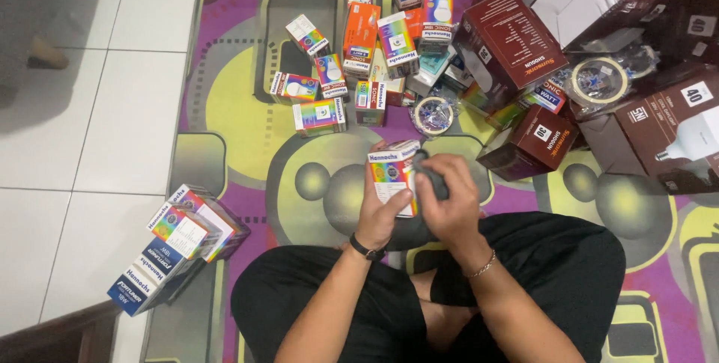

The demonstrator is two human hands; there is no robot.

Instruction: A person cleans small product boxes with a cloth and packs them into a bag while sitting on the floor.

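The left hand (382,209) was closed around a small rainbow-printed box (392,176), thumb across its front and fingers behind, holding it upright above the lap. The right hand (448,202) was curled beside it, gripping a dark grey object (433,180) at the box's upper right corner, touching the open top flap; what that object was could not be told. The box looked light and thin-walled, likely to dent if squeezed, so it was best held by its edges, as the left hand did. More small boxes (352,56) lay scattered on the patterned mat (232,108) ahead, brown cartons (509,45) to the right, and a stack (176,247) to the left.
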